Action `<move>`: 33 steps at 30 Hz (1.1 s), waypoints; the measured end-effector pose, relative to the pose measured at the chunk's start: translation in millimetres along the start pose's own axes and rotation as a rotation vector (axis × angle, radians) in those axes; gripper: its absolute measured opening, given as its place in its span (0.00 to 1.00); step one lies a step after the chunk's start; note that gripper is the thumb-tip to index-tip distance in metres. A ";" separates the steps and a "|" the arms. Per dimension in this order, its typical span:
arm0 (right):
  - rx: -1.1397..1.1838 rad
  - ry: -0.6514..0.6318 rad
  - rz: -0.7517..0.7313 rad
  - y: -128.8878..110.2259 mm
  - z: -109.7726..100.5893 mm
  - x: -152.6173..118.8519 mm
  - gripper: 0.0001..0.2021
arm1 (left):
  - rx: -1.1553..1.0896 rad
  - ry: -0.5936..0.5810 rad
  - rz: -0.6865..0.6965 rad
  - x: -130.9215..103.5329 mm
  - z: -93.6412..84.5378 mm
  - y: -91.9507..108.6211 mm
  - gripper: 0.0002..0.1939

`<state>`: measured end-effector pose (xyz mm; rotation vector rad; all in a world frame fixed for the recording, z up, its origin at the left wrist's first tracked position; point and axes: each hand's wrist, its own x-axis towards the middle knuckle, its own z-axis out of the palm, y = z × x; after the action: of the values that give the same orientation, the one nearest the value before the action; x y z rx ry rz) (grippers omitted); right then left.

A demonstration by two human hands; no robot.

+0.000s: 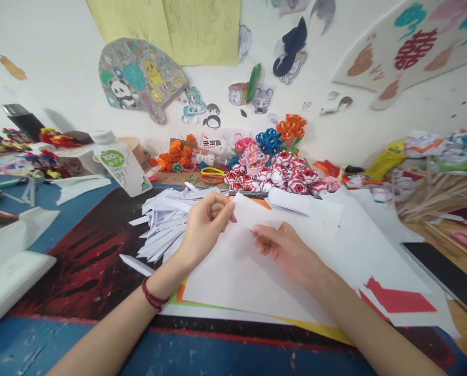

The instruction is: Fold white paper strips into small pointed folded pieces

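Observation:
My left hand (208,222) is closed in a pinch above the upper left part of a stack of white paper sheets (233,277). Anything between its fingertips blends into the white paper behind, so I cannot make it out. To the right, my right hand (284,248) hovers over the same sheets, its thumb and fingers pressed together on something too small to name. The two hands are apart. Left of my left hand lies a heap of cut white paper strips (165,219). One folded pointed strip (136,265) rests beside my left wrist.
Handmade flowers (280,172) line the back of the table against the wall. A white carton bottle (119,164) leans at the back left. A black phone (447,279) and red paper scraps (404,299) lie at the right, with thin sticks (441,190) behind.

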<state>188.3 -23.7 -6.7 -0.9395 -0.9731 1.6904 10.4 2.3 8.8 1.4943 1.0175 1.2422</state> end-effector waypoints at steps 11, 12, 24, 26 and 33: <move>-0.291 0.134 -0.263 2.5 -4.8 3.5 0.13 | 0.035 -0.166 -0.072 -10.7 13.3 7.0 0.09; -0.329 0.153 -0.282 1.4 -4.6 3.0 0.13 | 0.073 -0.168 -0.065 -10.9 12.7 8.0 0.09; -0.360 0.129 -0.340 2.1 -5.7 1.3 0.14 | 0.315 -0.307 -0.085 -12.1 13.0 7.4 0.15; -0.371 0.134 -0.350 1.6 -7.0 1.2 0.15 | 0.390 -0.295 -0.012 -12.6 12.0 4.6 0.13; -0.429 0.215 -0.376 -2.9 -11.3 -0.9 0.17 | 0.899 -0.127 0.599 -8.8 0.2 -2.0 0.29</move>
<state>199.7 -21.7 -8.4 -1.1052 -1.2985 1.0633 9.1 -5.7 4.8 2.6863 1.1476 1.0852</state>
